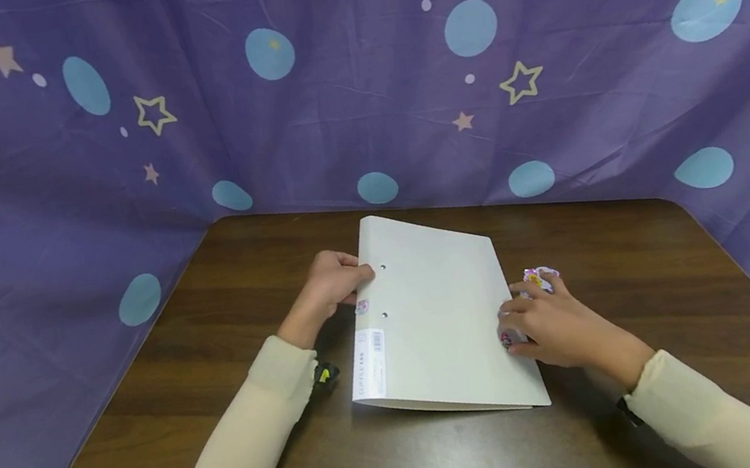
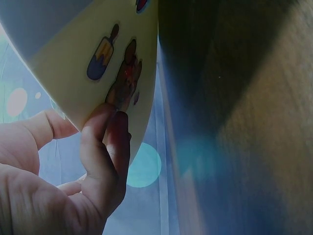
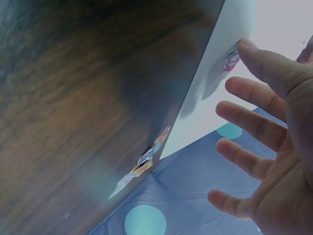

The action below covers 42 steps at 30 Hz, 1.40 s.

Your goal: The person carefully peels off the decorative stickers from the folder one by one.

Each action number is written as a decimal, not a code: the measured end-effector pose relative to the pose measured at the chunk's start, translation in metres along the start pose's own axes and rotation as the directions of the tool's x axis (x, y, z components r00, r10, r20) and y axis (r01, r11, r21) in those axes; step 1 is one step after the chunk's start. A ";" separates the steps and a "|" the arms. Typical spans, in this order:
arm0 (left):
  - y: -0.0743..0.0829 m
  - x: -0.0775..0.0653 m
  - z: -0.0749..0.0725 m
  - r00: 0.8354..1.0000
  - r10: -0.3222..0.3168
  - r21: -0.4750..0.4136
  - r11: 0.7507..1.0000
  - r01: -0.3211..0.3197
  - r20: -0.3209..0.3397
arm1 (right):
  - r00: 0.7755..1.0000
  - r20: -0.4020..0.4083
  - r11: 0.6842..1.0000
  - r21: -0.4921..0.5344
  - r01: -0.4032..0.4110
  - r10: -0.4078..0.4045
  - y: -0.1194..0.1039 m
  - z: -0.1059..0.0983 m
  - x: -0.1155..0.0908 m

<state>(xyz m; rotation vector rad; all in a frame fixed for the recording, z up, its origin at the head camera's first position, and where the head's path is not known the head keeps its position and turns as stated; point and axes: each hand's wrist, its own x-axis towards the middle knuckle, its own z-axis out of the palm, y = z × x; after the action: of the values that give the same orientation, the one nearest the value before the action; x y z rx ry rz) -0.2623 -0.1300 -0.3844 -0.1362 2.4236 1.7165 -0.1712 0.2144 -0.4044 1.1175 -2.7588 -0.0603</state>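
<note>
A white ring binder (image 1: pixel 444 297) lies at an angle mid-table, its spine side raised. At the spine my left hand (image 1: pixel 332 280) grips it, thumb on the cover and fingers underneath. Ice-pop stickers (image 2: pixel 100 58) show on the binder's back in the left wrist view, right at my fingertips. Over the binder's right edge, my right hand (image 1: pixel 552 327) has its fingers spread. Its thumb tip is at a small pink sticker (image 3: pixel 232 59) on the cover. Loose cut-out stickers (image 1: pixel 538 275) lie on the table just beyond the right fingers.
Another small sticker (image 1: pixel 362 307) sits on the spine above a white barcode label (image 1: pixel 370 361). The brown wooden table (image 1: pixel 612 245) runs back to a purple curtain (image 1: pixel 355 106) with stars and blue dots.
</note>
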 end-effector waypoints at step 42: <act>0.000 0.001 -0.001 1.000 0.004 -0.027 1.000 -0.004 0.009 | 0.990 -0.071 0.991 -0.068 0.114 -0.119 -0.007 0.007 0.009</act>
<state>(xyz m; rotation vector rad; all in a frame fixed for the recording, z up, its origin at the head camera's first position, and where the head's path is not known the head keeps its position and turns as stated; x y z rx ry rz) -0.2630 -0.1307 -0.3848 -0.1273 2.3962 1.7486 -0.1738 0.2033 -0.4106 1.2367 -2.6051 -0.1171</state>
